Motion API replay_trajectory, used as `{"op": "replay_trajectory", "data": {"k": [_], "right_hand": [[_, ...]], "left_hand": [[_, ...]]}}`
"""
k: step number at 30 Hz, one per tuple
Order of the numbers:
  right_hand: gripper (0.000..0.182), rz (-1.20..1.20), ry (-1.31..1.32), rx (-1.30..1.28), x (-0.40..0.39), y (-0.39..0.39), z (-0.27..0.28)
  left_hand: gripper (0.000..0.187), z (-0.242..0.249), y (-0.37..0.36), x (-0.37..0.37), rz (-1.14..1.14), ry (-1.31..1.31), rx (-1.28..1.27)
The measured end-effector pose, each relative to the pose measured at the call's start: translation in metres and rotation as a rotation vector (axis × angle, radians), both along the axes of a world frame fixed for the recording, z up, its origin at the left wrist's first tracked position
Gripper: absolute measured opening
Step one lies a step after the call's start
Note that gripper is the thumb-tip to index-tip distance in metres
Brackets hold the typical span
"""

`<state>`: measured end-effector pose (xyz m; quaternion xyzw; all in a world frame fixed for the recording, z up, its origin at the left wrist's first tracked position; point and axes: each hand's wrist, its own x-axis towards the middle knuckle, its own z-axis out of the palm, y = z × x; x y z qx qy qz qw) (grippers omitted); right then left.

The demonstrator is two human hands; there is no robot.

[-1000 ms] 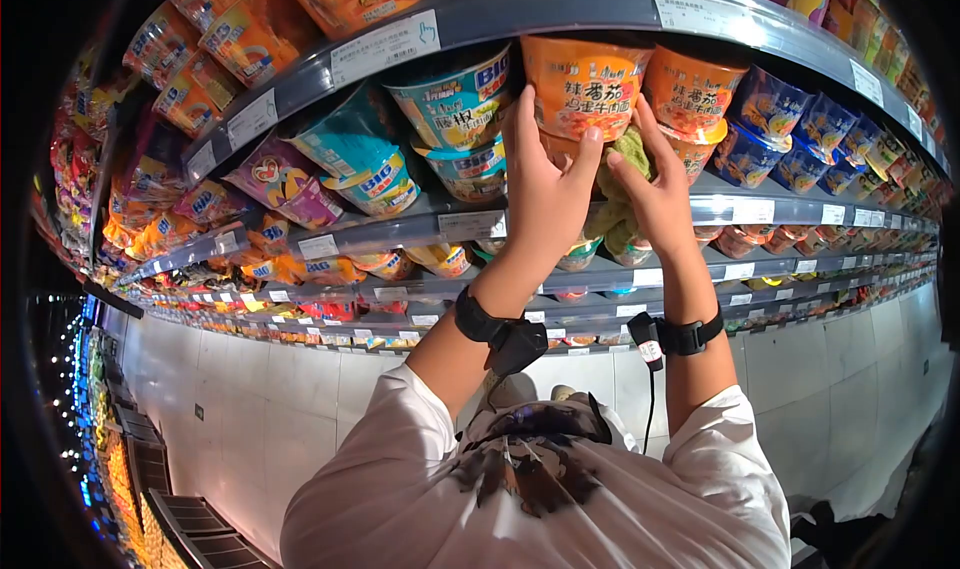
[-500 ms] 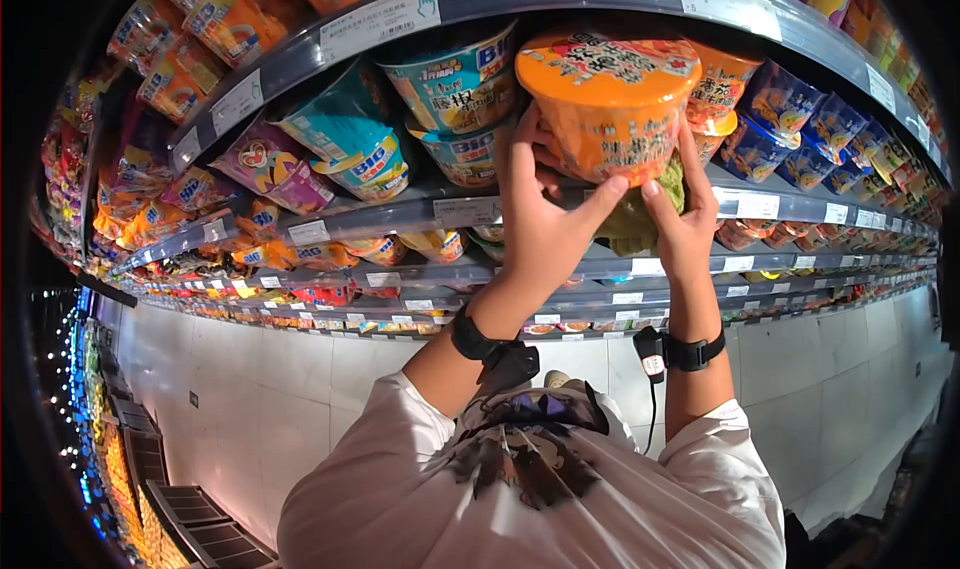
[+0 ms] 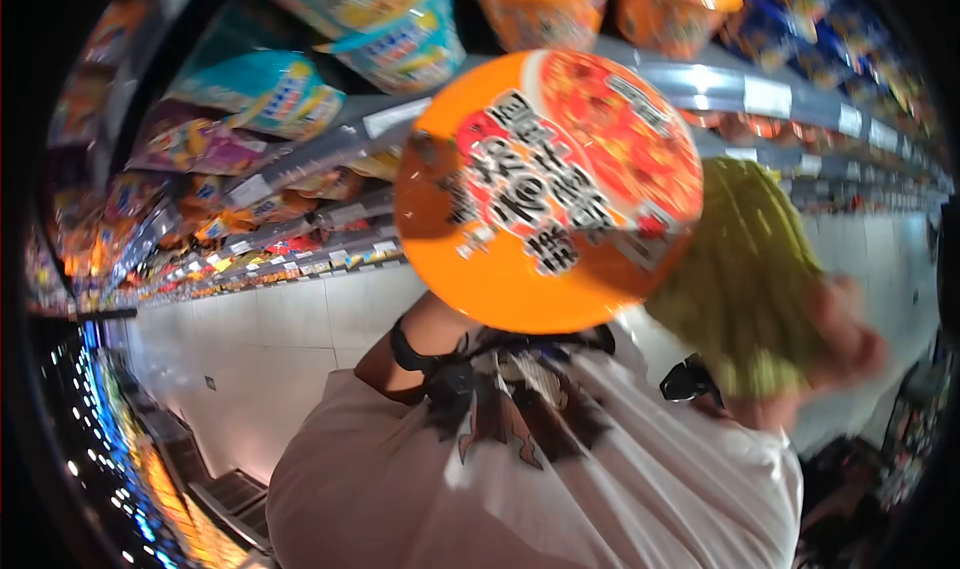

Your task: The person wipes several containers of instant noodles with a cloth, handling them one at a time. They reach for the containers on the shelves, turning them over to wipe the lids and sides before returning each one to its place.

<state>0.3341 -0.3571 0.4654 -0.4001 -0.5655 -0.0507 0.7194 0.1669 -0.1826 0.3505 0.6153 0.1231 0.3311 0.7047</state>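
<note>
A large orange instant noodle bowl with a printed lid fills the middle of the view, its lid turned towards me. Below it my left forearm runs up behind the bowl, which supports it from beneath; the fingers are hidden. To the right, my right hand, smeared by motion, grips a yellow-green cloth. The cloth hangs bunched beside the bowl's right edge and overlaps the lid's edge in this view.
Teal noodle bowls and more orange ones stand on the shelf ahead, with blue cups at the right. A shelf edge with price labels crosses behind the bowl. Pale floor tiles lie below.
The orange bowl has come off the shelf area towards me, its lid now facing up at me. My right hand has left the bowl and moved right and down with the cloth.
</note>
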Motion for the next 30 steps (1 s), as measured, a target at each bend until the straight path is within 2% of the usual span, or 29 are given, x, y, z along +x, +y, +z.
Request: {"op": "replay_trajectory", "data": {"k": [3,7,9,10,12,14,15,17,18,20,21,22,23,24,25,26,27,28,29,30], "right_hand": [[0.028,0.028,0.041,0.085,-0.029,-0.006,0.032],[0.022,0.059,0.048,0.104,-0.042,0.002,0.035],[0.022,0.062,0.063,0.083,-0.043,0.008,0.033],[0.023,0.059,0.075,0.070,-0.044,0.010,0.034],[0.026,0.056,0.101,0.057,-0.049,0.010,0.032],[0.030,0.025,0.154,-0.019,-0.064,0.010,0.031],[0.032,-0.040,0.224,-0.089,-0.075,0.010,0.033],[0.037,-0.304,0.501,-0.382,-0.092,0.013,0.035],[0.037,-0.293,0.498,-0.379,-0.071,0.023,0.025],[0.015,0.528,-0.185,0.157,-0.010,0.051,-0.010],[0.015,0.549,-0.189,0.177,-0.007,0.048,-0.018],[0.015,0.263,0.129,0.118,-0.005,0.045,-0.025],[0.023,-0.026,0.447,0.042,-0.005,0.045,-0.029],[0.022,-0.080,0.517,-0.059,-0.006,0.050,-0.026],[0.022,-0.139,0.586,-0.163,-0.005,0.054,-0.024],[0.019,0.009,0.431,-0.339,-0.004,0.055,-0.030],[0.018,0.180,0.139,-0.475,-0.002,0.059,-0.033],[0.024,0.375,-0.076,-0.892,-0.004,0.050,-0.024],[0.041,0.488,-0.468,-0.701,-0.007,0.060,-0.038],[0.044,0.512,-0.514,-0.710,-0.009,0.057,-0.036]], "left_hand": [[0.118,-0.012,-0.007,-0.020,-0.059,0.104,0.097],[0.118,-0.024,-0.006,-0.025,-0.065,0.205,0.383],[0.114,-0.019,-0.024,-0.012,0.144,-0.037,0.024],[0.110,-0.007,-0.030,-0.010,0.133,0.015,-0.151],[0.105,-0.009,-0.020,-0.015,0.140,0.056,0.050],[0.103,-0.005,-0.016,-0.016,0.143,0.059,0.122],[0.101,0.000,-0.014,-0.020,0.122,0.144,0.193],[0.100,0.000,-0.020,-0.021,0.106,0.228,0.264],[0.100,-0.004,-0.026,-0.020,0.117,0.235,0.017],[0.100,-0.009,-0.035,-0.022,0.158,0.238,-0.466],[0.099,-0.007,-0.034,-0.024,0.177,0.222,-0.701],[0.101,-0.004,-0.031,-0.027,0.123,0.130,-0.654],[0.103,-0.001,-0.029,-0.029,0.067,0.044,-0.611],[0.110,-0.009,-0.027,-0.025,0.039,0.002,-0.186],[0.115,-0.013,-0.028,-0.026,0.009,0.038,-0.166],[0.116,-0.016,-0.028,-0.027,-0.036,0.056,-0.156],[0.116,-0.009,-0.029,-0.024,-0.086,0.073,-0.144],[0.118,-0.013,-0.029,-0.023,-0.099,0.070,-0.080],[0.119,-0.008,-0.029,-0.030,-0.133,0.207,-0.113],[0.119,-0.018,-0.024,-0.034,-0.167,0.171,-0.067]]}}
